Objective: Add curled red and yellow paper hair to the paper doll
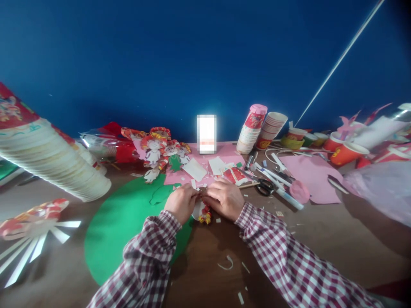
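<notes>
Red and yellow ruffles show right below your fingertips, edging the small white-backed piece (204,217) you're working on, low between both hands over the brown tabletop (199,267). Your left hand (182,203) has thumb and forefinger pinched together at its upper edge; your right hand (225,197) comes in from the other side, fingers curled down and closed on it too, the two sets of tips nearly meeting. What exactly lies under those tips, you're hiding from me.

So this looks like fine fingertip work, pressing or shaping that upper edge. The next move calls for light, even pressure, with one hand steadying while the other adjusts, and care not to crush the ruffles.

Round green paper (122,239) spreads beneath and left of your left fingers. Just past your fingertips, white scraps (194,170) litter a pink sheet (175,177). Black-handled scissors (265,187) lie just right of your right fingers, white pens (269,176) beside them. Nearer you, below the fingers, a curled white strip (229,263) lies loose.
</notes>
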Demonstrator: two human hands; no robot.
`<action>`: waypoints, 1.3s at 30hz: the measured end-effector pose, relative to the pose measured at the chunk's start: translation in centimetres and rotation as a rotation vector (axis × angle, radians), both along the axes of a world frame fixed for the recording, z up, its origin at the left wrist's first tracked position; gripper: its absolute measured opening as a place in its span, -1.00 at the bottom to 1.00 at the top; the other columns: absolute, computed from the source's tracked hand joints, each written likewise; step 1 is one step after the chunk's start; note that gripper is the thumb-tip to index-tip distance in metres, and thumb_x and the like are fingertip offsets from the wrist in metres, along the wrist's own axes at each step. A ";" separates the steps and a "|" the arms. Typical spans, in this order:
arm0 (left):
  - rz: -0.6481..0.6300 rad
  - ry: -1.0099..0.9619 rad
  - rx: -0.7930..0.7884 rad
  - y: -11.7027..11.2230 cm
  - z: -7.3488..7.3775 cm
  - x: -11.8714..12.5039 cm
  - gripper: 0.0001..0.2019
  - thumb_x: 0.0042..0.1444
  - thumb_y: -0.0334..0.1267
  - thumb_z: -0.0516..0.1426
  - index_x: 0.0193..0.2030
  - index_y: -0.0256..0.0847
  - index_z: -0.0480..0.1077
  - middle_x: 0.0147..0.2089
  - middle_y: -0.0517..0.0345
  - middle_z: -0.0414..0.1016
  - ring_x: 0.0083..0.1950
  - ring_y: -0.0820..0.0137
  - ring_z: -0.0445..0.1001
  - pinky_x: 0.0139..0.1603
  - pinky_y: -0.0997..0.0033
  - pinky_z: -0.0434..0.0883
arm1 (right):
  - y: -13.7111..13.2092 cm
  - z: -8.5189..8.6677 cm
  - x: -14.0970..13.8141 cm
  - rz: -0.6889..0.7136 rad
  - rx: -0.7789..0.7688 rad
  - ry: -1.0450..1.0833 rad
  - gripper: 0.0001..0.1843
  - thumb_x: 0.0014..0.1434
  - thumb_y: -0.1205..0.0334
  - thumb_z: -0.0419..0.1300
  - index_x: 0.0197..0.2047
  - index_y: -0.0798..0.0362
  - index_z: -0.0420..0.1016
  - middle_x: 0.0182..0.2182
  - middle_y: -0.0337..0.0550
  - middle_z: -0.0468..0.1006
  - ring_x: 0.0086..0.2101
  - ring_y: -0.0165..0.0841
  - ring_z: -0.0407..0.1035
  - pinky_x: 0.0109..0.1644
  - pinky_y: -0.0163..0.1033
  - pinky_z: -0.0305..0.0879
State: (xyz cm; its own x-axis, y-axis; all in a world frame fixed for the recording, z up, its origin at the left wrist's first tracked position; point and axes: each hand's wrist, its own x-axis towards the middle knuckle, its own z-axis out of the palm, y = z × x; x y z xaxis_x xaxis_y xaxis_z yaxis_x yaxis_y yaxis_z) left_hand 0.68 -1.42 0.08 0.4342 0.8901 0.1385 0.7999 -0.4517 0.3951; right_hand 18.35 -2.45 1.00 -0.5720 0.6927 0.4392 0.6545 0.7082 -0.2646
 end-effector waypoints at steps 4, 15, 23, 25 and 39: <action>0.010 -0.012 -0.002 0.0 0.0 0.0 -0.79 0.05 -0.35 -0.02 -0.36 -0.24 0.45 -0.37 0.07 0.39 -0.30 0.39 0.35 -0.29 0.44 0.24 | -0.1 0.1 0.1 0.075 -0.002 -0.069 -0.70 0.19 0.07 -0.03 -0.19 0.00 0.45 -0.39 -0.14 0.42 -0.29 -0.34 0.21 -0.21 -0.23 0.13; 0.115 -0.185 -0.098 0.0 0.3 0.1 -0.79 0.03 -0.29 0.02 -0.34 -0.23 0.48 -0.38 0.09 0.45 -0.32 0.40 0.36 -0.31 0.47 0.27 | -0.3 0.3 0.1 0.024 -0.019 -0.080 -0.70 0.21 0.12 -0.07 -0.26 0.07 0.43 -0.40 -0.14 0.40 -0.33 -0.37 0.22 -0.20 -0.27 0.11; 0.130 -0.173 -0.061 -0.1 -0.1 0.1 -0.78 0.03 -0.28 0.02 -0.32 -0.24 0.48 -0.37 0.06 0.44 -0.30 0.37 0.37 -0.29 0.44 0.27 | -0.6 0.1 -0.2 -0.083 -0.087 -0.066 -0.67 0.20 0.04 -0.04 -0.23 0.05 0.44 -0.34 -0.14 0.39 -0.28 -0.39 0.26 -0.22 -0.33 0.13; 0.124 -0.152 -0.043 -0.1 -0.1 0.1 -0.78 0.04 -0.27 0.02 -0.32 -0.24 0.48 -0.38 0.06 0.43 -0.30 0.37 0.37 -0.30 0.44 0.27 | -0.6 0.0 -0.3 -0.096 -0.104 -0.054 -0.67 0.19 0.03 -0.04 -0.21 0.05 0.43 -0.33 -0.14 0.40 -0.28 -0.39 0.27 -0.23 -0.34 0.14; 0.104 -0.097 0.005 -0.2 -0.1 0.2 -0.79 0.07 -0.24 0.01 -0.34 -0.22 0.45 -0.37 0.08 0.41 -0.28 0.39 0.35 -0.29 0.46 0.25 | -0.6 -0.1 -0.2 -0.101 -0.158 -0.004 -0.70 0.20 0.04 -0.04 -0.18 -0.01 0.42 -0.34 -0.19 0.42 -0.29 -0.41 0.31 -0.24 -0.36 0.15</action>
